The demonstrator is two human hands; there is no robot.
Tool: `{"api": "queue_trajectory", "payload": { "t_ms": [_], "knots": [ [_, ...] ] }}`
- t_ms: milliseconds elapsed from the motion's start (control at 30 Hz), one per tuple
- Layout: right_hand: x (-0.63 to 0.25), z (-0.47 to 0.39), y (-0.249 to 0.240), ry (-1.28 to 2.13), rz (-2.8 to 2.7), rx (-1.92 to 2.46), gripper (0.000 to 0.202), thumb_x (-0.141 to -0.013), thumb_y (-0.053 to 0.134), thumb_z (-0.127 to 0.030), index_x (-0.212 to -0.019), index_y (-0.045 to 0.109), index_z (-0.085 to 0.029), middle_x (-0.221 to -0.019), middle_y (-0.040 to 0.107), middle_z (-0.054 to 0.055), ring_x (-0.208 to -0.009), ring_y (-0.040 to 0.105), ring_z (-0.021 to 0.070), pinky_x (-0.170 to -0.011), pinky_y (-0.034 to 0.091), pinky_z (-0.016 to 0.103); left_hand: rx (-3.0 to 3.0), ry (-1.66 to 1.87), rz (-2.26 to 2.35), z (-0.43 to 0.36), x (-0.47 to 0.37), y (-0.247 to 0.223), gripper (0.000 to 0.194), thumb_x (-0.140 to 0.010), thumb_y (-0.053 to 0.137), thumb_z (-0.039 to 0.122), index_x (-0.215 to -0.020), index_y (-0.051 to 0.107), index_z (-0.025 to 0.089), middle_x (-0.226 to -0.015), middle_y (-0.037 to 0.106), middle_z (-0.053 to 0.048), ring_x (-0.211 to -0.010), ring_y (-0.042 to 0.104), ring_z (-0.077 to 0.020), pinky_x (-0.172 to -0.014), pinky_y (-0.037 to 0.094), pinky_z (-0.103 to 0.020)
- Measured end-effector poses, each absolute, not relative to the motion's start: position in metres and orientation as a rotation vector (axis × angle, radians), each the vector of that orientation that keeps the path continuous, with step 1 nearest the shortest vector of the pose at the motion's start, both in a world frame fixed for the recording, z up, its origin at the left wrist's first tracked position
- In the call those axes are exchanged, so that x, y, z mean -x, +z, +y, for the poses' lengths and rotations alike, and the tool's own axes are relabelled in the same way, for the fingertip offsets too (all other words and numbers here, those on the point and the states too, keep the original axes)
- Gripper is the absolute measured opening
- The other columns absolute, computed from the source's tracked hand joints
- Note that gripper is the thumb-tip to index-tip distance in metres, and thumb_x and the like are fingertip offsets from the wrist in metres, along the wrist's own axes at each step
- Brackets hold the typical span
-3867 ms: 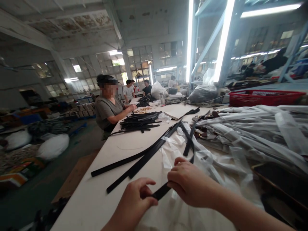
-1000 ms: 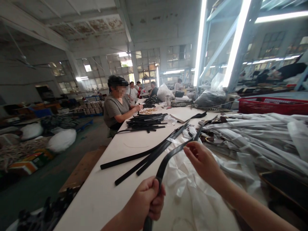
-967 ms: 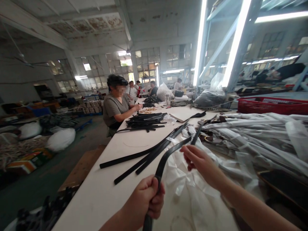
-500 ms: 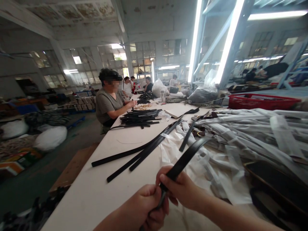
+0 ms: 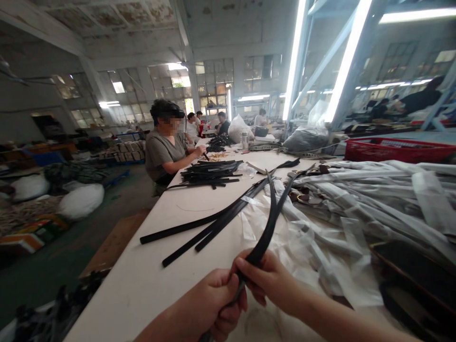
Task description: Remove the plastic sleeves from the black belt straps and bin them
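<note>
A long black strap [image 5: 265, 237] is gripped in both hands at the lower middle of the view. My left hand [image 5: 221, 299] is closed around its lower part, with the end partly hidden below. Just above and to the right, my right hand [image 5: 265, 278] pinches the strap between thumb and fingers. From there the strap rises and bends away over the table. Beyond the hands, several flat black straps [image 5: 210, 225] lie fanned out on the pale table [image 5: 131, 285]. Another black strap [image 5: 287, 192] lies near the upper end of the held one.
On the right is a heap of straps in whitish wrapping [image 5: 377, 190], with a red basket [image 5: 399, 151] behind it. A pile of short black straps [image 5: 210, 172] lies farther along. A co-worker [image 5: 166, 147] sits at the table's left edge. Cardboard [image 5: 114, 244] lies below.
The held strap's free end has swung from pointing right to pointing up and away. Both hands keep their grip in nearly the same place. The view has shifted slightly left.
</note>
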State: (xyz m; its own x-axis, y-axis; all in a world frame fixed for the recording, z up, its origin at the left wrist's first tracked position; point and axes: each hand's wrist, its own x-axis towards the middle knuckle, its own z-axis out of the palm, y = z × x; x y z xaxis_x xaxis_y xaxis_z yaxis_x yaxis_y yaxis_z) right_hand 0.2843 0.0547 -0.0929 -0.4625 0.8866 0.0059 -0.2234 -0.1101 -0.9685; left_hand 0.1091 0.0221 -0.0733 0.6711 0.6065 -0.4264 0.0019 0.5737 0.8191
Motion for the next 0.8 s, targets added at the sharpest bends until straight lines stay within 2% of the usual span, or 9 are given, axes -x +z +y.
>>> {"api": "queue_trajectory", "payload": {
  "t_ms": [100, 167, 367, 433, 533, 700, 800],
  "knots": [
    [-0.295, 0.065, -0.088, 1.634, -1.059, 0.819, 0.042, -0.073, 0.071, -0.053, -0.071, 0.061, -0.012, -0.039, 0.027, -0.011, -0.033, 0.021, 0.0018, -0.029, 0.016, 0.013, -0.895, 0.379, 0.777, 0.023, -0.107, -0.073, 0.048, -0.076, 0.057, 0.066, -0.078, 0.048, 0.019, -0.047, 0.031, 0.009, -0.038, 0.019, -0.0038, -0.035, 0.011, -0.016],
    [-0.3, 0.071, -0.087, 1.54, -0.99, 0.841, 0.041, -0.072, 0.072, -0.051, -0.072, 0.06, -0.013, -0.04, 0.027, -0.012, -0.033, 0.018, 0.0009, -0.03, 0.012, 0.013, -0.902, 0.394, 0.776, 0.024, -0.106, -0.074, 0.048, -0.076, 0.058, 0.065, -0.078, 0.049, 0.018, -0.048, 0.031, 0.009, -0.039, 0.019, -0.0037, -0.036, 0.011, -0.016],
    [-0.287, 0.057, -0.098, 1.549, -1.455, 0.822, 0.047, -0.077, 0.064, -0.059, -0.077, 0.063, -0.012, -0.047, 0.047, -0.004, -0.032, 0.036, 0.004, -0.029, 0.025, 0.014, -0.901, 0.416, 0.728, 0.025, -0.108, -0.075, 0.047, -0.079, 0.054, 0.064, -0.078, 0.049, 0.018, -0.048, 0.03, 0.009, -0.038, 0.018, -0.0039, -0.036, 0.012, -0.017],
    [-0.29, 0.057, -0.094, 1.537, -1.416, 0.801, 0.044, -0.078, 0.066, -0.055, -0.08, 0.065, -0.011, -0.046, 0.045, -0.004, -0.034, 0.036, 0.0033, -0.03, 0.025, 0.013, -0.899, 0.421, 0.734, 0.024, -0.108, -0.072, 0.046, -0.078, 0.056, 0.063, -0.077, 0.048, 0.018, -0.048, 0.03, 0.009, -0.039, 0.019, -0.0038, -0.036, 0.012, -0.016],
    [-0.298, 0.06, -0.086, 1.507, -1.247, 0.819, 0.039, -0.077, 0.07, -0.05, -0.081, 0.066, -0.011, -0.041, 0.037, -0.008, -0.032, 0.027, 0.0009, -0.03, 0.02, 0.012, -0.899, 0.446, 0.752, 0.024, -0.108, -0.07, 0.044, -0.078, 0.06, 0.06, -0.077, 0.048, 0.017, -0.049, 0.031, 0.009, -0.04, 0.02, -0.0034, -0.037, 0.013, -0.016],
    [-0.29, 0.054, -0.088, 1.69, -1.45, 0.72, 0.046, -0.073, 0.07, -0.055, -0.08, 0.068, -0.01, -0.048, 0.051, -0.001, -0.033, 0.039, 0.0049, -0.03, 0.031, 0.015, -0.922, 0.412, 0.72, 0.025, -0.107, -0.074, 0.044, -0.083, 0.051, 0.061, -0.077, 0.048, 0.017, -0.049, 0.028, 0.009, -0.039, 0.018, -0.0037, -0.036, 0.013, -0.017],
    [-0.292, 0.058, -0.087, 1.635, -1.305, 0.757, 0.042, -0.072, 0.073, -0.051, -0.083, 0.067, -0.01, -0.041, 0.04, -0.007, -0.032, 0.031, 0.0031, -0.029, 0.027, 0.014, -0.915, 0.439, 0.736, 0.024, -0.108, -0.077, 0.044, -0.081, 0.054, 0.061, -0.077, 0.047, 0.018, -0.049, 0.029, 0.009, -0.039, 0.018, -0.0034, -0.036, 0.012, -0.017]
  ]
}}
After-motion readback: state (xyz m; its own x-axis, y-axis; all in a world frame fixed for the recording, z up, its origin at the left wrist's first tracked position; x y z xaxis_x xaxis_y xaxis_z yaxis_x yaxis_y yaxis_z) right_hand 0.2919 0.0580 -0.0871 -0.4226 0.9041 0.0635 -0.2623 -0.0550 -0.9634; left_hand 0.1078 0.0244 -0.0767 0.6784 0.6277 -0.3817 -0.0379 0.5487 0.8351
